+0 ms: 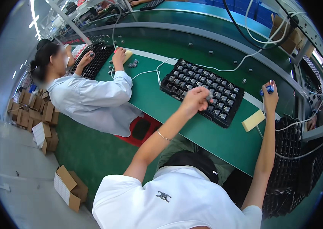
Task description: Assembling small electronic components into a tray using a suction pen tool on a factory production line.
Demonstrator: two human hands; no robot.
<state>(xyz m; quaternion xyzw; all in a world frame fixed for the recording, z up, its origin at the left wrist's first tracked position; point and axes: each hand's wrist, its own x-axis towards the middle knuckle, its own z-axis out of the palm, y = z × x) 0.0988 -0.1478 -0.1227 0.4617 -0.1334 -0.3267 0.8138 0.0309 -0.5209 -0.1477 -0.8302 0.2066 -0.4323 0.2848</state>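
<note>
Over the near edge of a black tray (219, 120) is my left hand (195, 101), its fingers pinched on a small grey part (209, 96). Rows of similar small grey parts with metal prongs (222, 87) fill the tray's pockets. My right hand (271, 100) is raised at the right, past the tray, and closed around a small blue object (270, 89) with a shiny top; its exact kind is too small to tell. Below that hand, a pale yellow block (253, 120) lies on the green tabletop (211, 143).
A co-worker (89, 89) sits at the left, handling parts beside another black tray (96, 61). A conveyor belt (195, 47) with scattered grey parts runs behind the table. White cables (153, 71) cross the tabletop. Black trays (289, 152) are stacked at the right; cardboard boxes (71, 187) stand left.
</note>
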